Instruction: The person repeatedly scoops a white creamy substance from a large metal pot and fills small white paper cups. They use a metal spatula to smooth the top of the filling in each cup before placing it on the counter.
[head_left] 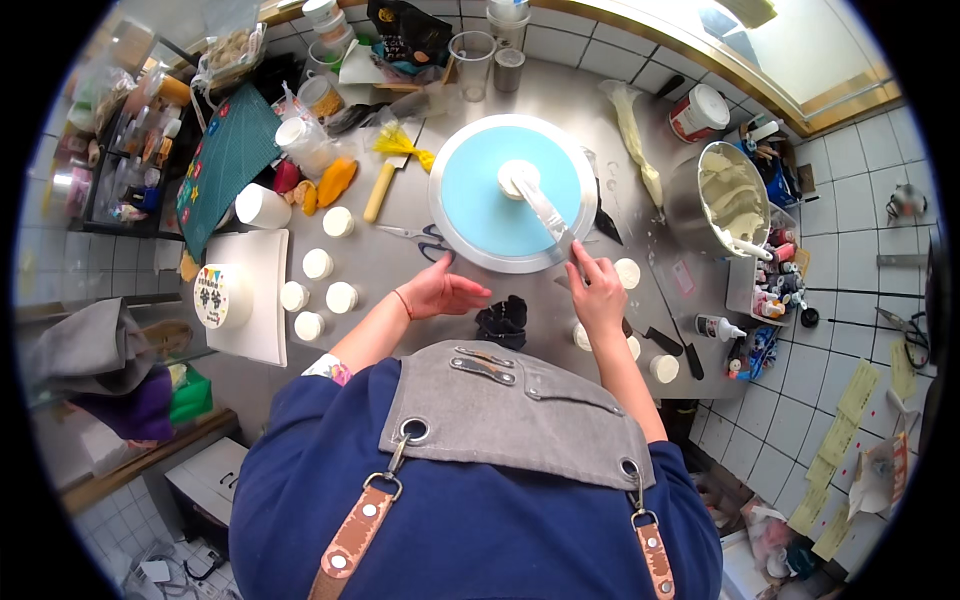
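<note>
My right hand [597,290] grips an icing spatula [545,213], its blade smeared with white cream. The blade's far end rests on a small round white cake [515,181] in the middle of a light blue mat [470,205]. Under the mat is a round metal cake turntable [437,190]. My left hand [440,289] is empty, its fingers apart, close to the turntable's near edge. Beside its fingertips lie dark-handled scissors [430,240]. A crumpled black cloth [502,322] is on the steel table between my arms.
Several small white cream-covered cakes [317,263] stand to the left, others [627,273] to the right. A decorated cake [222,296] sits on a white board [270,300]. At right are a cream-filled mixing bowl [672,190], a piping bag [632,140] and dark knives [663,341].
</note>
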